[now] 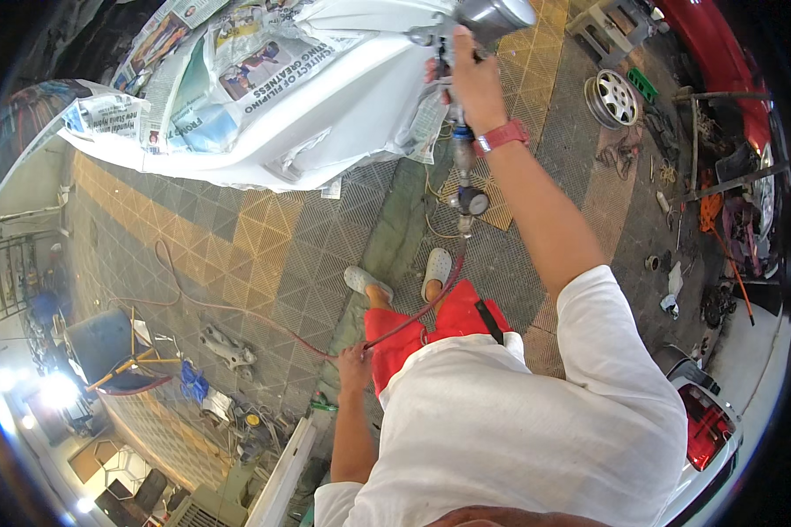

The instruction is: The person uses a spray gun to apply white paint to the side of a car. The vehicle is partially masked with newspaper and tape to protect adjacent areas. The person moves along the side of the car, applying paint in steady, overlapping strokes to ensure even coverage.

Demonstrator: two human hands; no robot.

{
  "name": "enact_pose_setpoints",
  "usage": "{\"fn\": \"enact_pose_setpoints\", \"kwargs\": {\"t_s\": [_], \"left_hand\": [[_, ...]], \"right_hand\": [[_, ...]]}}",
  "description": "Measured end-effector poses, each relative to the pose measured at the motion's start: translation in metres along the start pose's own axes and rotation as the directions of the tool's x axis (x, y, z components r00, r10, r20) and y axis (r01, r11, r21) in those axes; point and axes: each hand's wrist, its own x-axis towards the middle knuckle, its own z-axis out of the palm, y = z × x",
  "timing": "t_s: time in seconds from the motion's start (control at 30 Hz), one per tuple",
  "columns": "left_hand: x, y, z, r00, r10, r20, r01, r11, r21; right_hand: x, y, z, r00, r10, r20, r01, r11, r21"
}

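Note:
My right hand [477, 83] is raised at the top, closed around the grip of a spray gun [494, 14] with a silver metal cup. A regulator with a round gauge [474, 201] hangs below the gun's handle, and a dark red air hose [426, 307] runs down from it. At my hip my left hand [353, 365] is closed on this hose, which trails on across the floor to the left. Close to the gun is a glossy white car body panel [303, 127]. Newspaper sheets [264, 66] mask part of it.
A ribbed tile floor [228, 237] surrounds my feet, crossed by a green strip [387, 228]. To the right lie a wheel rim [613, 98] and assorted parts beside a red car body [721, 53]. On the left stand a dark bin-like container [105, 347] and a bright lamp [59, 390].

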Motion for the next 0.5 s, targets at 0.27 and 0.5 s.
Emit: {"fn": "enact_pose_setpoints", "kwargs": {"t_s": [0.27, 0.5], "left_hand": [[0.027, 0.032, -0.005, 0.994, 0.098, -0.042, -0.098, 0.995, -0.008], [0.033, 0.064, -0.018, 0.987, 0.151, -0.046, -0.154, 0.986, -0.064]], "right_hand": [[0.040, 0.007, -0.080, 0.979, -0.055, -0.194, 0.027, 0.989, -0.147], [0.041, -0.047, -0.043, 0.988, -0.150, -0.026, 0.141, 0.969, -0.204]]}}
